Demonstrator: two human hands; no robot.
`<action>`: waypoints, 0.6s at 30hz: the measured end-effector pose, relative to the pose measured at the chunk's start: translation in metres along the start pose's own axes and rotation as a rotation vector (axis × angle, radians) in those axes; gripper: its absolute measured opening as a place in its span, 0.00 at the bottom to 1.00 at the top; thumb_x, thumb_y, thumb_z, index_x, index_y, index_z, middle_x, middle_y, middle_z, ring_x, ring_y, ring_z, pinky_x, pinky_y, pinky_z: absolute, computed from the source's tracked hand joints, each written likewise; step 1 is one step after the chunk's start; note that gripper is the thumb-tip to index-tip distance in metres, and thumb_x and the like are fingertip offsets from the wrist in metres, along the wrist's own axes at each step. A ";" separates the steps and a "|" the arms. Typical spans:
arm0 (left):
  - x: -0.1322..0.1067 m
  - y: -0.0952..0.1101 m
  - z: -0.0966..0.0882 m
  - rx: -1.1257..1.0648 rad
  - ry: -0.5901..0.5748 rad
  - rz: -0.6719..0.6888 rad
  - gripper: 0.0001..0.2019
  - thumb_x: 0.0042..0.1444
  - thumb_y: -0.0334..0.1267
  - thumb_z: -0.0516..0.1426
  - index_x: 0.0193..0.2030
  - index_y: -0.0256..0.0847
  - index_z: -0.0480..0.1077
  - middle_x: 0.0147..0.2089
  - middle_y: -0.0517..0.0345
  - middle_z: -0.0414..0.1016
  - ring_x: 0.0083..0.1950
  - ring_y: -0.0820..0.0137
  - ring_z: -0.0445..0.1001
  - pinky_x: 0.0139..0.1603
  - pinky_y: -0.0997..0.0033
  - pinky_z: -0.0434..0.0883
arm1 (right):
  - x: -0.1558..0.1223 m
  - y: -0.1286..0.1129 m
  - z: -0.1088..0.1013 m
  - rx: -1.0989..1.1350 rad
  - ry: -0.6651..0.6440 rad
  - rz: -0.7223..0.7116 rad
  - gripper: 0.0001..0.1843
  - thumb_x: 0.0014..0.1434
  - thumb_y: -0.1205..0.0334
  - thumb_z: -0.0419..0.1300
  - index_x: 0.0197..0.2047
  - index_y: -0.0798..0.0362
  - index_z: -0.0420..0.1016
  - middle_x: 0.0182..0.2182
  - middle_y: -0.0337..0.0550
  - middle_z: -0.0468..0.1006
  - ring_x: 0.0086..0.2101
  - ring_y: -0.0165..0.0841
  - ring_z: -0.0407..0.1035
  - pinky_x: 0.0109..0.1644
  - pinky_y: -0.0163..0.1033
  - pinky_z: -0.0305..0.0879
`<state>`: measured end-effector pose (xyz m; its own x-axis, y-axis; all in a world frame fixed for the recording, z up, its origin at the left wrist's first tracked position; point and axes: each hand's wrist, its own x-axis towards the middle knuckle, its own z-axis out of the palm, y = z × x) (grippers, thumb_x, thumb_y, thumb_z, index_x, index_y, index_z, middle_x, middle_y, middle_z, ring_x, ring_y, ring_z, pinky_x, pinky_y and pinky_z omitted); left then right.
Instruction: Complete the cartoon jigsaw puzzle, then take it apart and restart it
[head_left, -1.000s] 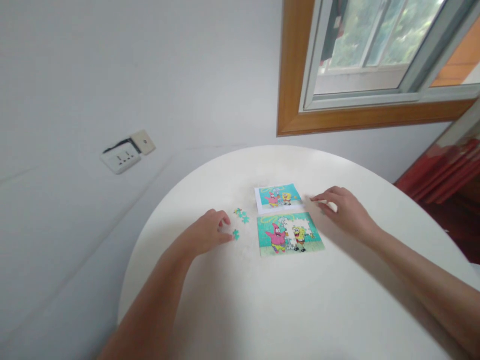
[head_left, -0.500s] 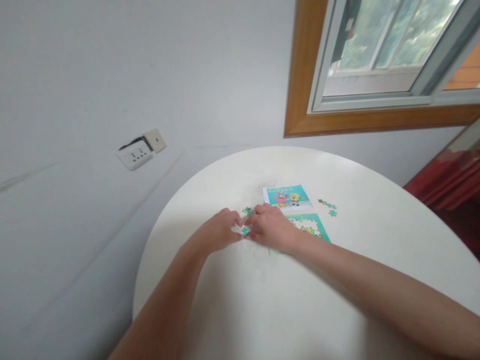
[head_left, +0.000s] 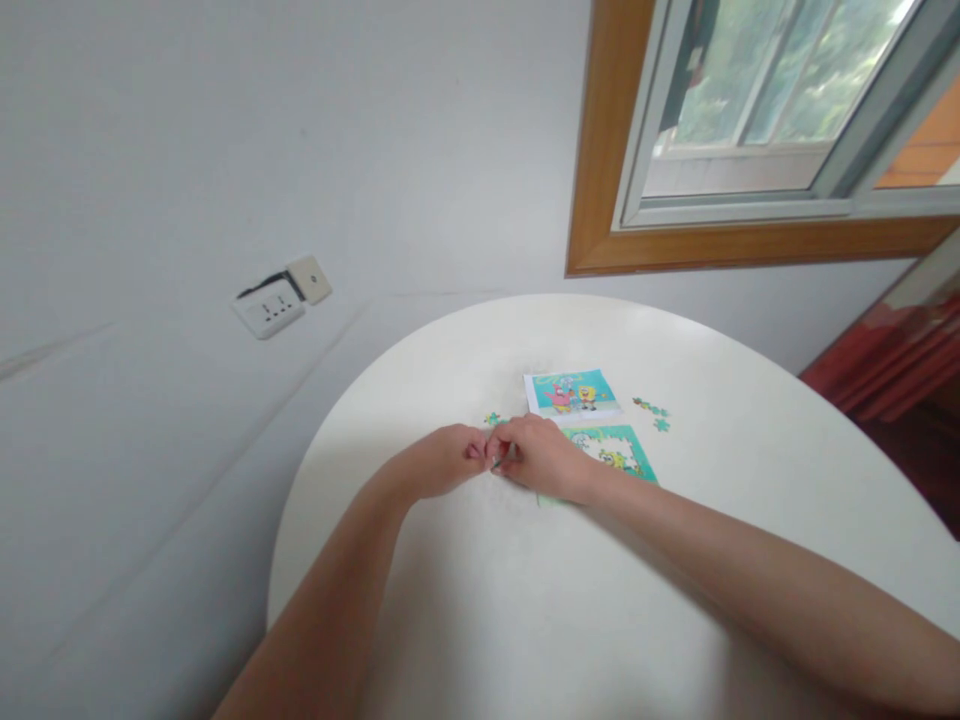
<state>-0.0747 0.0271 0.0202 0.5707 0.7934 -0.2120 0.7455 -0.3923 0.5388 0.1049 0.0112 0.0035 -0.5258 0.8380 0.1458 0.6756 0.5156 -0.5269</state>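
Note:
My right hand (head_left: pixel 538 456) pinches a small puzzle piece (head_left: pixel 498 463) between thumb and fingertips, just left of the puzzle board. Close against it, my left hand (head_left: pixel 448 460) has its fingers curled together; whatever is inside them is hidden. Partly under my right hand and wrist lies the puzzle board (head_left: pixel 643 462), with a green border and a yellow cartoon figure showing. Beyond the hands a loose puzzle piece (head_left: pixel 491 418) rests on the table. A picture card (head_left: pixel 574 393) with pink and yellow cartoon characters lies behind the board.
More loose puzzle pieces (head_left: pixel 660 425) lie right of the card and board. The round white table (head_left: pixel 600 620) stands against the wall, below a wood-framed window (head_left: pixel 589 240). A socket (head_left: pixel 270 308) is on the wall at left. A red curtain (head_left: pixel 892 360) hangs at the right.
My left hand's fingers have closed and come up against my right fingertips. The piece that lay visible between the hands is now tilted in my right hand's pinch.

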 end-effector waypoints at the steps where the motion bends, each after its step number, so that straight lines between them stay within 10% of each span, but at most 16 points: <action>1: 0.000 -0.001 0.000 -0.006 0.001 -0.010 0.08 0.51 0.36 0.50 0.26 0.39 0.68 0.23 0.63 0.67 0.28 0.71 0.65 0.30 0.74 0.61 | -0.001 -0.001 -0.001 0.004 0.003 0.004 0.10 0.51 0.70 0.61 0.37 0.49 0.77 0.31 0.37 0.78 0.35 0.31 0.68 0.44 0.36 0.58; 18: 0.002 -0.007 0.005 -0.055 0.023 -0.110 0.12 0.43 0.39 0.56 0.36 0.40 0.68 0.27 0.64 0.67 0.29 0.71 0.66 0.28 0.74 0.61 | -0.010 -0.005 -0.015 -0.260 -0.026 0.041 0.11 0.56 0.66 0.58 0.41 0.49 0.79 0.40 0.46 0.75 0.45 0.39 0.64 0.46 0.41 0.55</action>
<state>-0.0772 0.0290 0.0122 0.4784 0.8406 -0.2538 0.7825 -0.2770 0.5576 0.1139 0.0031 0.0174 -0.5065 0.8558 0.1053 0.8047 0.5131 -0.2986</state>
